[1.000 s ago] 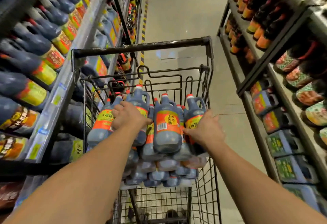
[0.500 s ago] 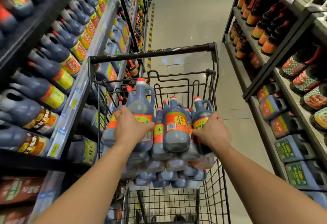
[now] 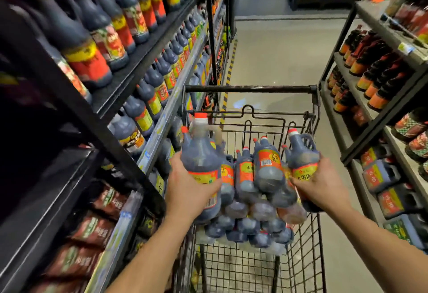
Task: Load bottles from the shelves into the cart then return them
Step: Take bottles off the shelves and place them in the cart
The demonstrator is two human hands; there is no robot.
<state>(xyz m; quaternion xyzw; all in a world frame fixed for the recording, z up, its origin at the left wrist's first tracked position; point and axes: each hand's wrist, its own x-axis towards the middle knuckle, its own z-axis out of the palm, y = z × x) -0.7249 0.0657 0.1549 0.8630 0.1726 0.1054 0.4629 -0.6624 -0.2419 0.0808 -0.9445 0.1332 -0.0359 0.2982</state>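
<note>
Head view: two dark vinegar jugs are in hand over the shopping cart (image 3: 250,89). The left jug (image 3: 200,160) is upright above the cart's left edge, close to the left shelf rail (image 3: 162,121). The right jug (image 3: 302,151) is tilted slightly, over the cart's right side. Both sit higher than the jug pile (image 3: 243,221) stacked in the basket.

Handling, as a judgement: the jugs look full of dark liquid, so probably heavy for one hand. The plastic body looks rigid, smooth and glossy, so it could slip. It does not seem fragile, but a drop onto the pile could knock others loose. The best hold is likely the moulded loop handle (image 3: 309,140) by the neck, or a wrap round the labelled waist with support under the base. The red cap (image 3: 201,115) is too small to hold.

The left hand (image 3: 190,188) is clamped round the lower body of the left jug, fingers curled across the orange label. Its forearm reaches in from lower left. The right hand (image 3: 324,186) grasps the lower body of the right jug from the near right side, with the forearm coming from lower right. Both arms are extended forward, wrists roughly level. Neither hand uses the loop handle.
</note>
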